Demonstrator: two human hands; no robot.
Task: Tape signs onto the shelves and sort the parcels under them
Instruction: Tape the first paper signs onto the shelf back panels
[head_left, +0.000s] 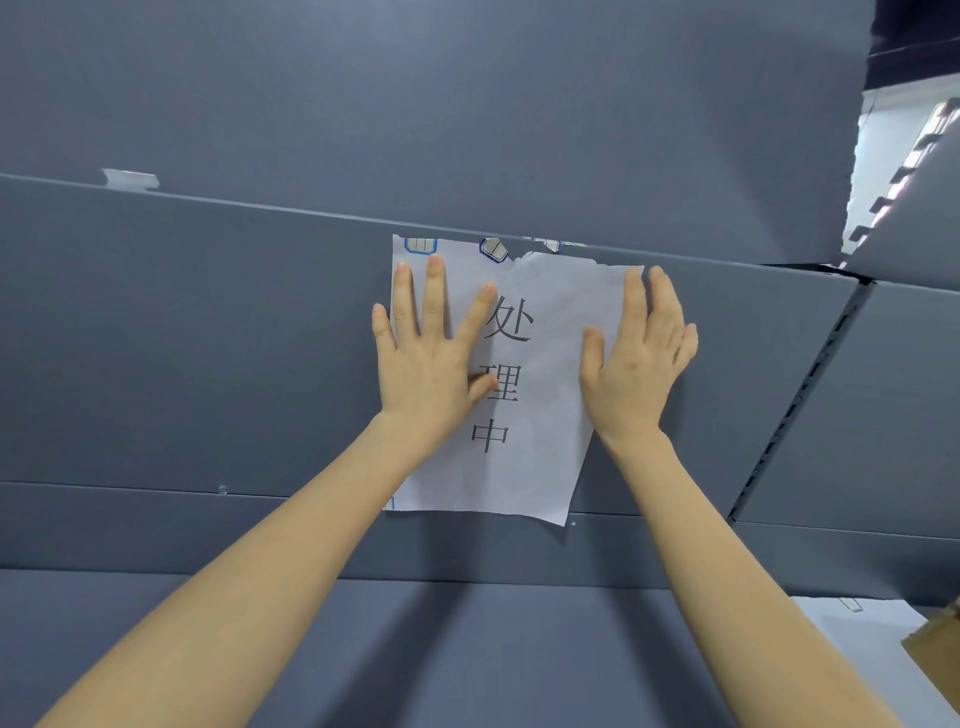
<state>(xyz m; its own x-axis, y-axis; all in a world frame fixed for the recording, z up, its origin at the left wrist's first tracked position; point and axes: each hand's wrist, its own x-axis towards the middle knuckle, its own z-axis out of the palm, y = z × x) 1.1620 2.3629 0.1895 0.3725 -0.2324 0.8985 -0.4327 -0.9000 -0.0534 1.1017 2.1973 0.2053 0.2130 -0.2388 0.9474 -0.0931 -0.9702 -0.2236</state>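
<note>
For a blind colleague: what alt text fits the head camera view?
The left hand and right hand, fingers straight, press a white paper sign printed 处理中 against a grey shelf panel; blue-edged tape pieces sit along its torn top edge. A white sheet and cardboard lie lower right.

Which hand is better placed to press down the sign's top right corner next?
Right, probably: the right hand lies flat on the right edge of the sign, fingertips beside that corner; the left hand presses the left half, farther away.
</note>
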